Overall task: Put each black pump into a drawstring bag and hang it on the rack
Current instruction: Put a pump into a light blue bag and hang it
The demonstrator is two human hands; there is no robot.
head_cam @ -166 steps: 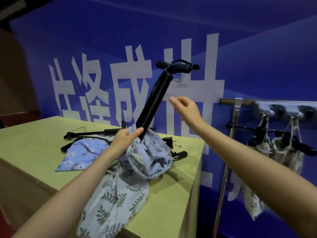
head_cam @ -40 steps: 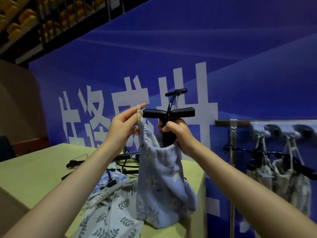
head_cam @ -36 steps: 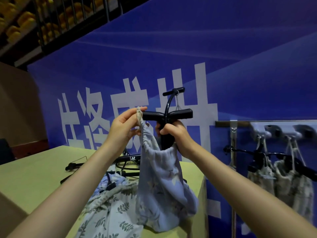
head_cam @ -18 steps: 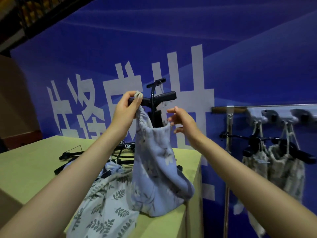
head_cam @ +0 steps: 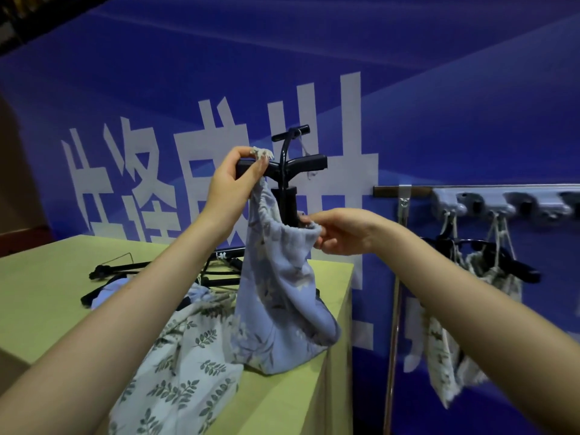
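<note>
A leaf-print bag (head_cam: 175, 368) lies nearest on the table (head_cam: 40, 284). Beyond it the blue drawstring bag (head_cam: 279, 296) stands on the table's right edge, the black pump (head_cam: 287, 196) upright inside with its handle above the gathered mouth. The left hand (head_cam: 230, 186) pinches the cord end high beside the handle; the right hand (head_cam: 342, 229) pinches the mouth's rim. Farther right, bagged pumps (head_cam: 489, 271) hang on the rack (head_cam: 502, 200).

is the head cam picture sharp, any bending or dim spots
Head view: wide-angle bending curves the rack rail and the table edge; light is dim and blue-tinted; the hanging bags at right are soft and blurred; the pump and blue bag in the middle read fairly clearly.
</note>
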